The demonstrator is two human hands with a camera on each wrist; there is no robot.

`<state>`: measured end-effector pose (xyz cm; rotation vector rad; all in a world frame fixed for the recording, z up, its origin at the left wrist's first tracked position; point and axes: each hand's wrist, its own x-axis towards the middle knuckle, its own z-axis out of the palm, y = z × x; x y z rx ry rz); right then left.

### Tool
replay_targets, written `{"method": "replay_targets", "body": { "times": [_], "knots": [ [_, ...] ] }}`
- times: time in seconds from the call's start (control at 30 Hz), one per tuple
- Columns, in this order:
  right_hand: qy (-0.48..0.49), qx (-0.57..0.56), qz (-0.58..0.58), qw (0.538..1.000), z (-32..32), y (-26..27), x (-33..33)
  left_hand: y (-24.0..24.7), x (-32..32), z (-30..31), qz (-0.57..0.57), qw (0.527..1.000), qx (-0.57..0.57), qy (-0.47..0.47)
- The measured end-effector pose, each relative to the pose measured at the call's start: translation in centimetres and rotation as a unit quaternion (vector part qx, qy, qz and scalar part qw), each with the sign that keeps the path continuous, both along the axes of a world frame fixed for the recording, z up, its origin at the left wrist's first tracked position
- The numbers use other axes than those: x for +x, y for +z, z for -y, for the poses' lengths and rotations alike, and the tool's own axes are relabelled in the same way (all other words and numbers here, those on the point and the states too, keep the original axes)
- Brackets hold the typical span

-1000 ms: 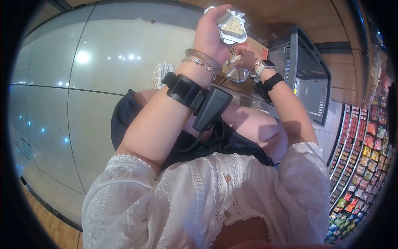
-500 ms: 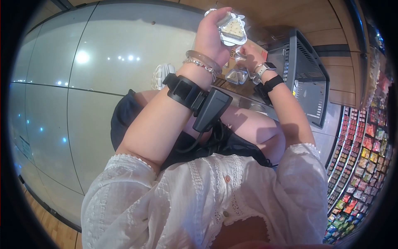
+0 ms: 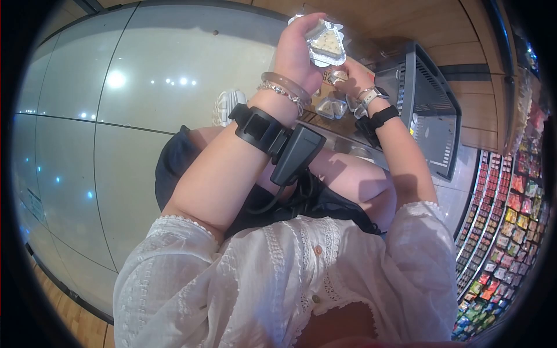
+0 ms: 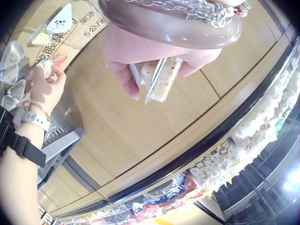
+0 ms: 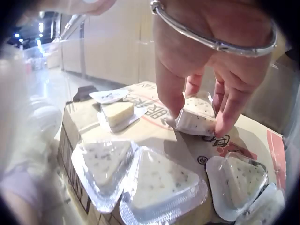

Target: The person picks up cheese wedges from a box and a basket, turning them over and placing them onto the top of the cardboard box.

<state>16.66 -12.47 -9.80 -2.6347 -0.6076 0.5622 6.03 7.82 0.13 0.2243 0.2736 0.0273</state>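
My left hand [image 3: 297, 51] is raised near the top of the head view. Between thumb and fingers it grips triangular packs [image 3: 326, 47] of speckled white, cake-like food, seen edge-on in the left wrist view. My right hand [image 5: 211, 61] reaches down over a cardboard box [image 5: 251, 124], pinching another triangular pack [image 5: 197, 119] between thumb and fingertips, close over the box top. Nearer the camera lie a pair of silver-edged triangular packs [image 5: 161, 183] and another pack [image 5: 241, 180]. Behind them sits a yellowish wedge pack [image 5: 117, 115] with a white label.
A grey plastic basket [image 3: 429, 110] stands right of the box, beside a wooden cabinet front [image 4: 150, 122]. Shelves of colourful packaged goods [image 3: 499, 238] line the right side. Pale floor tiles [image 3: 174, 52] stretch to the left, and a white shoe [image 3: 229, 106] is near my left forearm.
My right hand has shifted slightly right over the box with the pinched pack, and more packs show below it. My left hand still holds its packs, almost unmoved.
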Motion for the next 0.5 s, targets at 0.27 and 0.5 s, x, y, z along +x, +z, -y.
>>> {"method": "replay_targets", "body": {
  "times": [0.27,0.5],
  "knots": [
    [-0.119,0.166,0.004,0.979,-1.6,6.3,0.3,0.0,0.1,0.0,0.004,1.0,-0.009,0.0],
    [-0.043,0.4,-0.061,0.913,-4.7,16.4,-2.9,-0.6,0.3,0.7,-0.007,0.998,0.064,0.011]
  ]
}}
